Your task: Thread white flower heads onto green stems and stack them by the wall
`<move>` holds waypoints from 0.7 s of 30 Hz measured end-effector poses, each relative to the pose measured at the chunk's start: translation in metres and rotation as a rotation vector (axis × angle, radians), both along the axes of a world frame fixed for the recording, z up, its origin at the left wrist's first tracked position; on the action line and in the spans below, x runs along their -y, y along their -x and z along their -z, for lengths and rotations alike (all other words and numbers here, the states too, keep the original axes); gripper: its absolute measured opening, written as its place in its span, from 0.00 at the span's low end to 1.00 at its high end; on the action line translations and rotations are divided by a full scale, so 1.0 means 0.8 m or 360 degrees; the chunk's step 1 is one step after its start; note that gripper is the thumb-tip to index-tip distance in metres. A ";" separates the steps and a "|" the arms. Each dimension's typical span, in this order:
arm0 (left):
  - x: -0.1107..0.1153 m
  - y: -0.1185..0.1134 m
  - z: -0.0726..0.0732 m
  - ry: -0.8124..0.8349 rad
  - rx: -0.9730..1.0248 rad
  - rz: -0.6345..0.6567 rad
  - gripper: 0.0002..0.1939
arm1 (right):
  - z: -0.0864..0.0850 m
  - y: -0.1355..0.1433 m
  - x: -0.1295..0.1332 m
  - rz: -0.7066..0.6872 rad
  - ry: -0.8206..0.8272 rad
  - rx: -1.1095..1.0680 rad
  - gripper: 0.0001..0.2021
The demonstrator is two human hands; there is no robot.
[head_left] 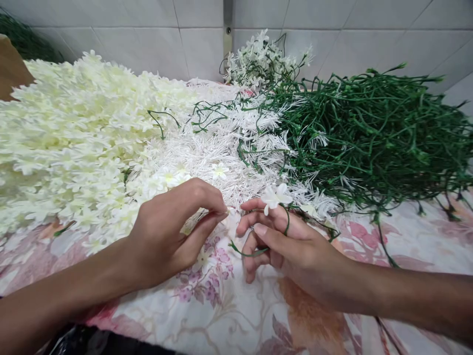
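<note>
My right hand point(284, 236) holds a green plastic flower stem point(287, 221) between thumb and fingers. One branch of it carries a white artificial flower point(275, 197) above the fingers; another branch point(251, 253) curls out below them, bare of petals. Close by on its left, my left hand point(177, 227) has thumb and forefinger pinched together. Whatever sits in that pinch is too small to make out. Behind both hands spreads a pile of thin white stamens point(207, 153), with a loose pale blossom point(219, 171) lying on top.
Pale yellow-white blossoms point(74, 138) are heaped at the left. A tangled mound of green stems point(377, 133) fills the right. Assembled white flowers point(266, 61) stand at the back against the tiled wall point(155, 44). A floral cloth point(236, 315) covers the surface. Brown cardboard point(15, 69) shows far left.
</note>
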State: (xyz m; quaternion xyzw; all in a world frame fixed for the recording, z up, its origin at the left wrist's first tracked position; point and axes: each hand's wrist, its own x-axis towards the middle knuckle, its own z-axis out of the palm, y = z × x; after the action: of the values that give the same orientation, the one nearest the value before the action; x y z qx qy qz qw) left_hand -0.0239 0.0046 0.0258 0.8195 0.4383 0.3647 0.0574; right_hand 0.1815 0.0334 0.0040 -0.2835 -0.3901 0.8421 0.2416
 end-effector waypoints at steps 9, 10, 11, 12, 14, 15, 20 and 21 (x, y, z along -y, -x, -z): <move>-0.001 0.002 0.002 -0.0019 -0.0039 0.0002 0.07 | -0.012 -0.004 -0.010 -0.0295 0.0025 0.0146 0.15; -0.001 0.002 0.002 -0.0013 -0.0036 0.0005 0.08 | -0.013 -0.003 -0.010 -0.0301 0.0005 0.0159 0.13; -0.001 0.002 0.002 -0.0008 -0.0031 0.0007 0.08 | -0.013 -0.003 -0.010 -0.0298 -0.0018 0.0170 0.12; -0.001 0.002 0.001 -0.0010 -0.0022 0.0010 0.08 | -0.013 -0.002 -0.009 -0.0290 -0.0051 0.0180 0.10; -0.001 0.002 0.000 -0.0009 0.0001 0.0009 0.08 | -0.012 -0.002 -0.007 -0.0240 -0.0174 0.0227 0.06; -0.001 0.001 0.000 -0.0008 0.0016 0.0007 0.08 | -0.011 -0.003 -0.006 -0.0194 -0.0302 0.0275 0.04; 0.000 0.002 0.000 -0.0014 0.0114 0.0010 0.09 | -0.005 -0.012 -0.002 -0.0008 -0.1591 0.0686 0.13; 0.000 0.002 0.001 -0.0013 0.0124 0.0005 0.09 | -0.004 -0.013 -0.001 -0.0050 -0.1821 0.0748 0.16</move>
State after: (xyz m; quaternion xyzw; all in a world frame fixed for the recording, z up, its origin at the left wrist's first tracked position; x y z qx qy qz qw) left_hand -0.0255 0.0050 0.0250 0.8056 0.4328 0.3981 0.0718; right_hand 0.1921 0.0342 0.0070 -0.2811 -0.8269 0.4178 0.2504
